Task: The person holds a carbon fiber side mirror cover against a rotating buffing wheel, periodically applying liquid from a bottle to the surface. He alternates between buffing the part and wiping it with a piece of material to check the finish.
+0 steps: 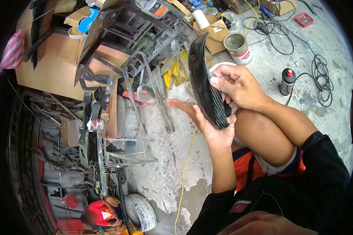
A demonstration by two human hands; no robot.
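A curved, glossy black carbon-fibre part [202, 74] with a woven pattern stands tilted upright in front of me. My left hand [215, 131] is closed around its lower end, with the palm underneath and the fingers bent against its right side. Higher up, my right hand [237, 86] is closed at the part's right edge, thumb and fingers drawn together on it. Whether anything small is also between those fingers is hidden. My bent knee is just below the right hand.
Right of my hands stand an open paint can [237, 47] and a dark bottle with a red cap [288, 81]. Black cable [321, 78] lies coiled beyond. Metal frames [145, 86] and a tyre [141, 213] are on the left. A person in red [102, 211] sits at lower left.
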